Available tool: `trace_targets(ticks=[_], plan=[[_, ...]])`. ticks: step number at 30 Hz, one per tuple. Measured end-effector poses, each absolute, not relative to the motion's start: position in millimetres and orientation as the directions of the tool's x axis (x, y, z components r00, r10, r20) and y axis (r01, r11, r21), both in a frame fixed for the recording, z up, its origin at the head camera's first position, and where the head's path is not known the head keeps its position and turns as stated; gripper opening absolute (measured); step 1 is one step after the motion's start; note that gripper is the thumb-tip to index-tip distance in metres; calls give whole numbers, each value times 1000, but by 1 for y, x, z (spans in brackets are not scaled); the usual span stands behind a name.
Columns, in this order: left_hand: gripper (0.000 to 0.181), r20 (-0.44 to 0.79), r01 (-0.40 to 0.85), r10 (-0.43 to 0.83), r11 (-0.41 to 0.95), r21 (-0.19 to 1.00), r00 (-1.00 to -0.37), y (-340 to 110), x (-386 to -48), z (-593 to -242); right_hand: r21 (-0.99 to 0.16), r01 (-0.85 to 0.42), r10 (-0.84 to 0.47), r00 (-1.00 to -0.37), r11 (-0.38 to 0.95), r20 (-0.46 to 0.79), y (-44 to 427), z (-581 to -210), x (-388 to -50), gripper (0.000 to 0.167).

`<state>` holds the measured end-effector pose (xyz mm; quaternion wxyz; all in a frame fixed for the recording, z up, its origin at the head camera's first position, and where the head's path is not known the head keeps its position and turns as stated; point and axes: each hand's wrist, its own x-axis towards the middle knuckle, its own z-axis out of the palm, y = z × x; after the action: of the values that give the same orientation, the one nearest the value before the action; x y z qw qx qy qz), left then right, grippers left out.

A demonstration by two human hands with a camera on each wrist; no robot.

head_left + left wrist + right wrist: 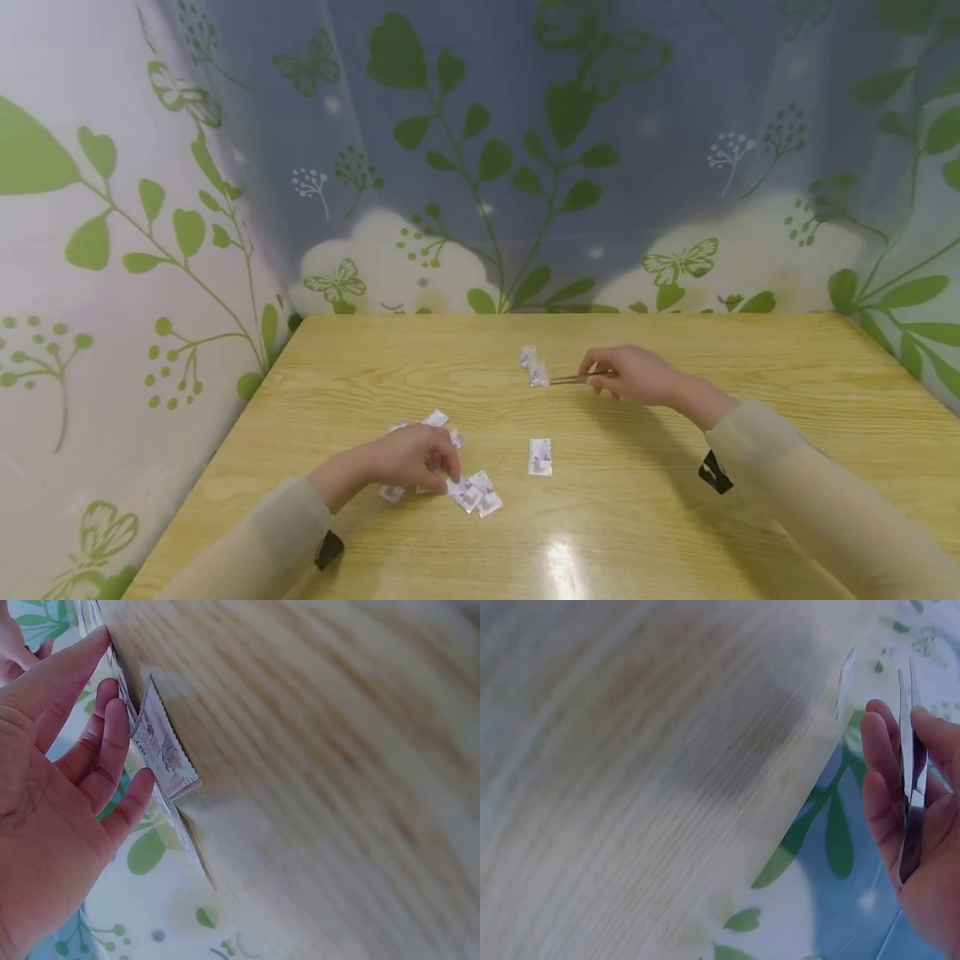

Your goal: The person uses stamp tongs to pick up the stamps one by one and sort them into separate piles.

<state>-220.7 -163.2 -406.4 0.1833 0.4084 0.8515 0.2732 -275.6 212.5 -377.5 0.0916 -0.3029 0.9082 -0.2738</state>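
Note:
My right hand (633,375) holds metal tweezers (909,765) between thumb and fingers. In the head view the tweezers' tips are beside a small stamp (538,374), which slightly overlaps another stamp (528,355) behind it. Whether the tips touch the stamp cannot be told. Over a loose group of stamps at the left, my left hand (408,457) rests with its fingertips down at a stamp (463,495). In the left wrist view its fingers are loosely bent, beside a stamp with a serrated edge (166,746). The hand hides part of the group.
A single stamp (540,457) lies apart in the middle of the wooden table (637,533). Another stamp (486,497) overlaps the one at my left fingertips. Leaf-patterned curtains (480,125) hang along the table's back and left side.

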Motion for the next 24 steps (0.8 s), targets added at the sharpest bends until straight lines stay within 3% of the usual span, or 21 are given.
trace_targets(ticks=[13,24], plan=[[17,-82,616,805,511,599,-588,-164,-223,-404,-599,-546,-661,-749,585,37,184,-379,-246,20],[16,-104,592,796,523,613,-596,-162,-222,-403,-544,-634,-725,-686,549,67,162,-386,-233,15]])
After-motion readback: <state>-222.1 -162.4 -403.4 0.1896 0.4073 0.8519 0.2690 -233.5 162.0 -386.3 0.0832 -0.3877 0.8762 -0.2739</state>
